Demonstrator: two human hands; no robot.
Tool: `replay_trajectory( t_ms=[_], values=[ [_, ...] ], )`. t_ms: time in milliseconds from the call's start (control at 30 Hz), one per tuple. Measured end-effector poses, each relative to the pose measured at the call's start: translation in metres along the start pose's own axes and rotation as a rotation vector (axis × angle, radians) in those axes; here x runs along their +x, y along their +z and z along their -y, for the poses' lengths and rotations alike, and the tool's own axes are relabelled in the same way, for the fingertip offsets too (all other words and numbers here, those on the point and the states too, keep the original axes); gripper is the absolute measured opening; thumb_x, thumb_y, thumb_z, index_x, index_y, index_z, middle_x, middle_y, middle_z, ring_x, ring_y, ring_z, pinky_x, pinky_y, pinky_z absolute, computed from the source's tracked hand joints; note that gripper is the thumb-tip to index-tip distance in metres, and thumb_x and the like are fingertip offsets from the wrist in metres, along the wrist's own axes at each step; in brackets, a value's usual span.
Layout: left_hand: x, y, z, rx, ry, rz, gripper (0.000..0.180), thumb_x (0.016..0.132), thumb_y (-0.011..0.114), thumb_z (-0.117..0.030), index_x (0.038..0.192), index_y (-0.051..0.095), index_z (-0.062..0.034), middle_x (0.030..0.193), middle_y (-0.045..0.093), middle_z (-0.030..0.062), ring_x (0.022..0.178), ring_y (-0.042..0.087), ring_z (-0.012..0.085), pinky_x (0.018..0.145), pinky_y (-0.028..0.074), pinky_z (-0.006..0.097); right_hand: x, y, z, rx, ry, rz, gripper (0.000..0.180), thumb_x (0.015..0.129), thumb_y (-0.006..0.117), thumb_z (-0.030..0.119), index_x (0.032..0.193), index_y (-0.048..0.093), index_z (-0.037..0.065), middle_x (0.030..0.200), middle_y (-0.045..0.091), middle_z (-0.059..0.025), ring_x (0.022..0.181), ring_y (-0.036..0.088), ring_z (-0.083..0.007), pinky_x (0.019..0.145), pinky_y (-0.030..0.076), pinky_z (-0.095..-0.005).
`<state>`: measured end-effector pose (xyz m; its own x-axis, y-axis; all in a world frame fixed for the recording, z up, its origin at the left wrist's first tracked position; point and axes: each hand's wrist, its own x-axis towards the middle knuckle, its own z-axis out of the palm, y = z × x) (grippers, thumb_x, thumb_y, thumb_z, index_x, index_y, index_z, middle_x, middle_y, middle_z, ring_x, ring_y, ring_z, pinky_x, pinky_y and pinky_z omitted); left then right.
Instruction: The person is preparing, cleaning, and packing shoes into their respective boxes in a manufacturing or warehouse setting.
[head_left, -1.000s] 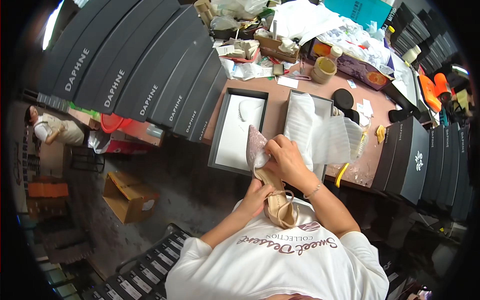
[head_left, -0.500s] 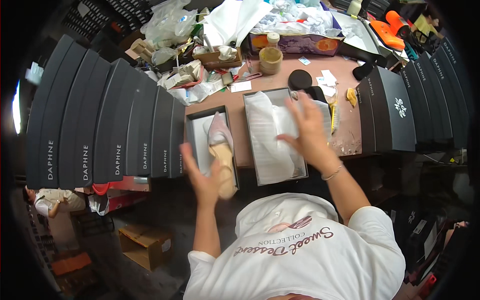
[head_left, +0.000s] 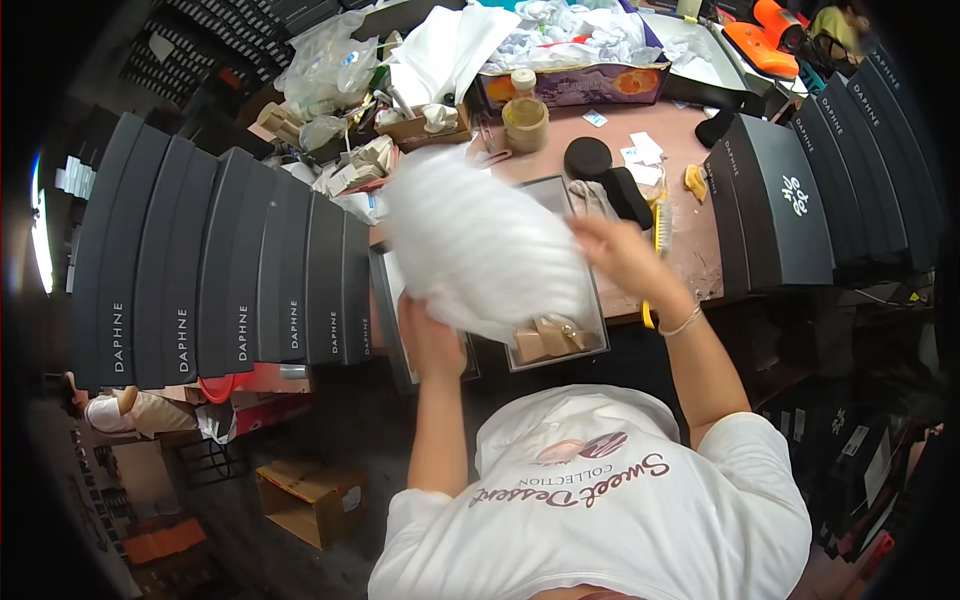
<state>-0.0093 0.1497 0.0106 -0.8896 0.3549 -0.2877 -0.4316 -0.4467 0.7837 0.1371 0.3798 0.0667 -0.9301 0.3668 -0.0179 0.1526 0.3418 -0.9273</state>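
A white wrapping sheet (head_left: 480, 240), smeared by motion, is raised over two shallow dark-grey boxes side by side. My right hand (head_left: 625, 255) has its fingers closed at the sheet's right edge. At the sheet's lower left is my left hand (head_left: 432, 335), over the left box (head_left: 378, 270); its fingers are partly covered and blurred. A faint pinkish patch shows by the left fingertips, but I cannot make out what it is. In the right box (head_left: 598, 325) lie tan shoe parts (head_left: 550, 340) with small shiny bits. The sheet hides the rest of both boxes.
Dark shoe boxes stand in rows at left (head_left: 225, 260) and right (head_left: 780, 210). Behind are a glue jar (head_left: 525, 125), a black round tin (head_left: 588, 158), a yellow-handled brush (head_left: 662, 235) and a purple carton (head_left: 570, 88) of crumpled paper. A cardboard box (head_left: 310, 500) sits on the floor.
The white sheet has risen from the right box and swung left, baring tan shoe parts. My right hand has closed on its edge. The pinkish shoe in the left box is now mostly hidden.
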Motion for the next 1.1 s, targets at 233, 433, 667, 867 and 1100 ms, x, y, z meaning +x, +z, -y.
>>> replay_trajectory(
  t_ms=[233, 433, 667, 867, 1100],
  values=[
    [-0.066, -0.015, 0.000, 0.589, 0.815, -0.032, 0.034, 0.090, 0.051, -0.006, 0.122, 0.046, 0.0035, 0.118, 0.054, 0.0154, 0.111, 0.053, 0.0267, 0.097, 0.040, 0.039, -0.018, 0.125, -0.032, -0.571, -0.301, -0.210, 0.067, 0.083, 0.065, 0.030, 0.141, 0.037, 0.013, 0.135, 0.042, -0.0243, 0.124, 0.043, -0.0382, 0.101, 0.035, -0.0480],
    [-0.048, 0.041, 0.004, 1.063, 0.570, 0.537, 0.038, 0.089, 0.055, -0.013, 0.124, 0.053, 0.0010, 0.128, 0.054, 0.0171, 0.120, 0.050, 0.0286, 0.105, 0.034, 0.043, -0.013, 0.133, -0.044, -0.544, -0.430, 0.048, 0.064, 0.078, 0.068, 0.024, 0.135, 0.043, 0.010, 0.132, 0.044, -0.0206, 0.124, 0.041, -0.0374, 0.101, 0.032, -0.0507],
    [0.022, -0.010, 0.044, 0.237, -0.023, 0.073, 0.047, 0.095, 0.054, -0.018, 0.135, 0.040, 0.0006, 0.131, 0.048, 0.0143, 0.128, 0.042, 0.0234, 0.110, 0.029, 0.041, -0.032, 0.111, -0.077, -0.455, 0.058, 0.222, 0.020, 0.080, 0.061, 0.022, 0.081, 0.063, 0.002, 0.077, 0.063, -0.0202, 0.074, 0.063, -0.0385, 0.067, 0.049, -0.0450],
    [-0.007, 0.015, 0.045, 0.244, -0.123, 0.272, 0.046, 0.094, 0.056, -0.015, 0.134, 0.040, 0.0024, 0.129, 0.048, 0.0100, 0.121, 0.047, 0.0183, 0.104, 0.037, 0.033, -0.015, 0.090, -0.050, -0.376, -0.112, 0.046, 0.015, 0.079, 0.063, 0.017, 0.080, 0.057, 0.003, 0.076, 0.063, -0.0171, 0.072, 0.062, -0.0380, 0.063, 0.049, -0.0433],
    [-0.031, 0.029, 0.052, 0.047, -0.461, 0.242, 0.072, 0.094, 0.057, -0.020, 0.149, 0.013, -0.0068, 0.139, 0.039, 0.0151, 0.123, 0.047, 0.0241, 0.098, 0.043, 0.036, -0.029, 0.086, 0.017, -0.634, -0.445, 0.160, 0.031, 0.065, 0.068, 0.011, 0.091, 0.051, 0.004, 0.077, 0.058, -0.0118, 0.065, 0.064, -0.0291, 0.051, 0.050, -0.0371]
  ],
)
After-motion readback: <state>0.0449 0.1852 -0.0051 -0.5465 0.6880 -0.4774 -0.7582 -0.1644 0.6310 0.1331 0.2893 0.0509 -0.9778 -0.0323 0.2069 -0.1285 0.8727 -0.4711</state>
